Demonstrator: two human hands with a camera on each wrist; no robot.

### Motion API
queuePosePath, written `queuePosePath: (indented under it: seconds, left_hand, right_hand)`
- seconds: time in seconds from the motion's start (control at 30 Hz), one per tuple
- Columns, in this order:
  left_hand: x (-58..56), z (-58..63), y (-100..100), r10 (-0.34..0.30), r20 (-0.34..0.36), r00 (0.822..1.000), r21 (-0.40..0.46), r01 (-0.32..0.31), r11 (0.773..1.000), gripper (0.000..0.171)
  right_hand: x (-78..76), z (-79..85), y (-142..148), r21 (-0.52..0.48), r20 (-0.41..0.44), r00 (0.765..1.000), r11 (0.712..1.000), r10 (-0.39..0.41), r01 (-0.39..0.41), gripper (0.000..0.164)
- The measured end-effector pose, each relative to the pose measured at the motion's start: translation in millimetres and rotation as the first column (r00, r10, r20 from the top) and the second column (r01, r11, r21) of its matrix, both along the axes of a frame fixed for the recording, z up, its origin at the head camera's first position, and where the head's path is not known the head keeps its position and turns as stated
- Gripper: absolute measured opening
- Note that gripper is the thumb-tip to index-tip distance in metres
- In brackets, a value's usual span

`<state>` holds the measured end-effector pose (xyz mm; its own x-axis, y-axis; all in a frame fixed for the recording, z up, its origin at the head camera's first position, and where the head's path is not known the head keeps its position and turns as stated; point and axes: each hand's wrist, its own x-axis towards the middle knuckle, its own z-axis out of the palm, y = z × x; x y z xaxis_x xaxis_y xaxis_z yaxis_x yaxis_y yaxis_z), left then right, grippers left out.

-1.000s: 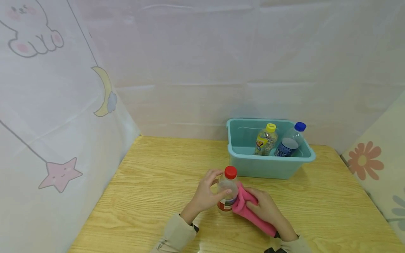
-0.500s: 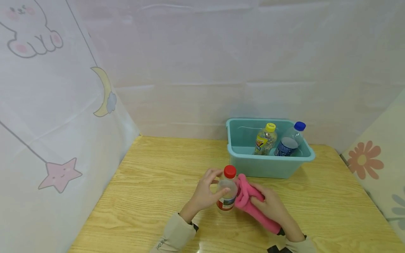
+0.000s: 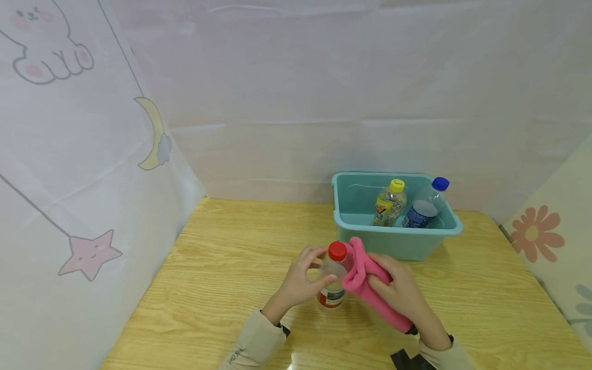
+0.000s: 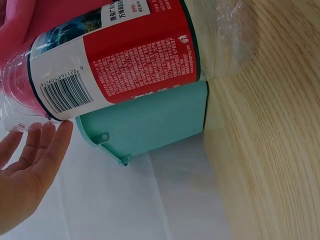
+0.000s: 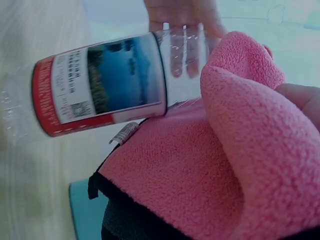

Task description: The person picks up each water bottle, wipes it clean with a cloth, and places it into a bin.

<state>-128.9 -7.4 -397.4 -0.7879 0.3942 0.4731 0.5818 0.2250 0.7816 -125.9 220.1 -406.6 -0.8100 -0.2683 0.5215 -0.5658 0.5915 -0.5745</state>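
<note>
A clear plastic bottle with a red cap and a red and white label stands upright on the wooden table. My left hand holds its upper part from the left, thumb across the front and fingers behind. A bunched pink towel is gripped in my right hand, its folded end right beside the bottle's neck and cap. In the right wrist view the fluffy towel shows a dark edge and a small tag. The left wrist view shows the bottle's barcode label close up, with my left fingertips at the clear shoulder.
Behind my right hand sits a teal bin. A yellow-capped bottle and a blue-capped bottle lean inside it. Patterned cloth walls border the table at the back and sides.
My right hand has moved up and to the right with the towel, whose folded end has risen from the bottle's side to near its cap. The left hand and bottle have stayed nearly still.
</note>
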Motion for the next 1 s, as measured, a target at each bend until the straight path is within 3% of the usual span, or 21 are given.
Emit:
queuePosePath:
  seconds: [0.43,0.73,0.87,1.0]
  left_hand:
    - [2.7,5.3,0.3,0.02,0.048,0.999,0.021,-0.021,1.0,0.042]
    - [2.2,5.4,-0.5,0.03,0.054,0.998,0.009,-0.03,1.0,0.041]
    - [0.0,1.2,-0.6,0.028,0.066,0.997,0.012,-0.029,1.0,0.042]
    - [-7.6,-15.0,-0.4,0.025,0.078,0.997,0.029,-0.027,0.999,0.044]
  right_hand:
    - [-3.0,14.3,-10.2,0.108,0.005,0.999,0.993,0.039,-0.039,0.034]
    - [-0.6,17.1,-14.6,0.195,0.068,0.998,0.981,-0.019,0.005,0.033]
    - [-0.5,11.9,-14.5,0.208,0.075,0.997,0.978,-0.03,0.014,0.033]
    - [-0.5,3.3,-13.7,0.197,0.068,0.997,0.98,-0.037,0.023,0.032]
